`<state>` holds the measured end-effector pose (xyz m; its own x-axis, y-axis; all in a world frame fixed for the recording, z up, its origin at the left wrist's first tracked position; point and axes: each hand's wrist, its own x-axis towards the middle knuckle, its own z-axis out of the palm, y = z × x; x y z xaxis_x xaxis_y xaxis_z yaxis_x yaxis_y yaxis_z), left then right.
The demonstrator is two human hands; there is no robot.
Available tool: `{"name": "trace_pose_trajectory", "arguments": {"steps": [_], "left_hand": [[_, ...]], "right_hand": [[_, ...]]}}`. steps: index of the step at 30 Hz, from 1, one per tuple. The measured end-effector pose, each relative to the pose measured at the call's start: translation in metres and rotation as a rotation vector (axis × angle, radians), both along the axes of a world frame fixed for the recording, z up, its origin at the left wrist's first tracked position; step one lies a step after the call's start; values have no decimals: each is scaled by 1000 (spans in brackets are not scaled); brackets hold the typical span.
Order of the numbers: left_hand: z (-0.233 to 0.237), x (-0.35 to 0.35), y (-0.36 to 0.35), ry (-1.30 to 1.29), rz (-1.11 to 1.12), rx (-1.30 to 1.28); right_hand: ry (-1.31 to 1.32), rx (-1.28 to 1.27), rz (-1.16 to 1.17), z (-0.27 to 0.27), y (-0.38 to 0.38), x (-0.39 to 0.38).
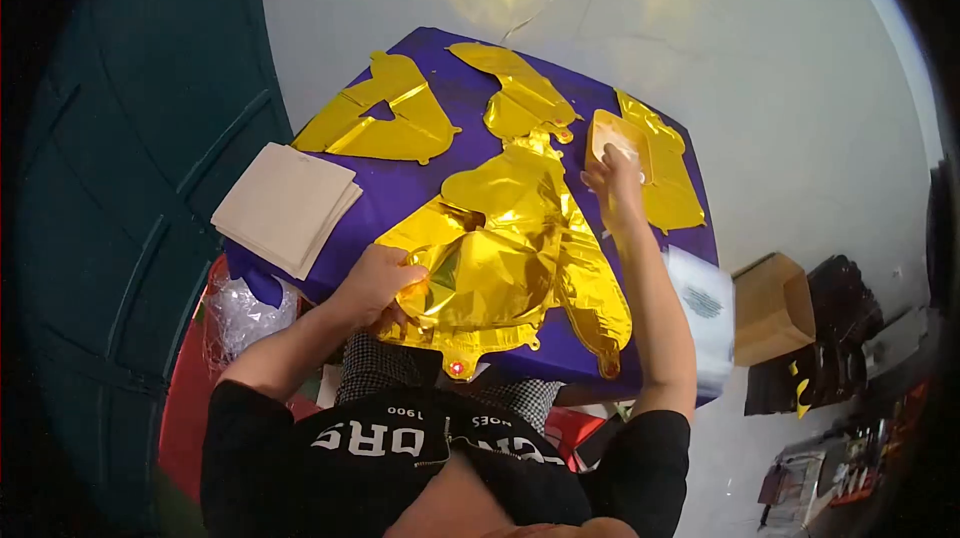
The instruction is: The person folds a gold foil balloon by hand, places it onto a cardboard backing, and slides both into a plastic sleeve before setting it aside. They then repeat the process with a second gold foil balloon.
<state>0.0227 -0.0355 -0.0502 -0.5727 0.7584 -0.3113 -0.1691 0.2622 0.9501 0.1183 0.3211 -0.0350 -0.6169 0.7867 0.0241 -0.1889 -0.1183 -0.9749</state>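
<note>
A shiny gold foil balloon (500, 268), flat and creased, lies in front of me on the purple-covered table (385, 183). My left hand (380, 288) is closed on its left edge, thumb on top. A small red-lit spot shows on the tab at its near edge. Up at the right, my right hand (614, 183) has its fingers drawn together inside a small yellow tray (645, 143) with whitish contents. What those fingers hold, if anything, cannot be made out. Beneath the tray lies another flat gold balloon (672, 193).
Two more flat gold balloons, one triangular (405, 138) and one curved (520, 83), lie along the far side. A stack of beige sheets (285, 203) sits at the left edge. Clear plastic (255, 313) rests below it. A cardboard box (775, 308) stands on the floor at right.
</note>
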Motion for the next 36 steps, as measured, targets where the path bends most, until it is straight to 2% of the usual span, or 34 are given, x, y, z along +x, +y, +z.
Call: {"name": "trace_pose_trajectory", "arguments": {"steps": [3,6,9,14,17,20,23,26,36], "left_hand": [[-7,-9,0,-21,-1,0],[-30,-23,2,82,10,-12],[-9,-14,0,55,87,-33],[-17,-18,-11,47,138,44],[-19,-13,-14,27,164,32],[-21,-8,-14,-69,122,31],[-15,6,-11,-21,76,-2],[-8,14,-13,-91,57,-36],[-5,26,-25,-34,53,-2]], "right_hand": [[38,72,-2,9,-16,44],[9,108,-29,18,-39,90],[34,153,-4,8,-48,132],[-21,127,13,0,-72,177],[-40,114,40,-11,-77,185],[-46,115,66,-16,-83,184],[-61,142,101,-14,-93,180],[-97,166,142,-16,-101,178],[-285,317,265,-31,-114,167]]}}
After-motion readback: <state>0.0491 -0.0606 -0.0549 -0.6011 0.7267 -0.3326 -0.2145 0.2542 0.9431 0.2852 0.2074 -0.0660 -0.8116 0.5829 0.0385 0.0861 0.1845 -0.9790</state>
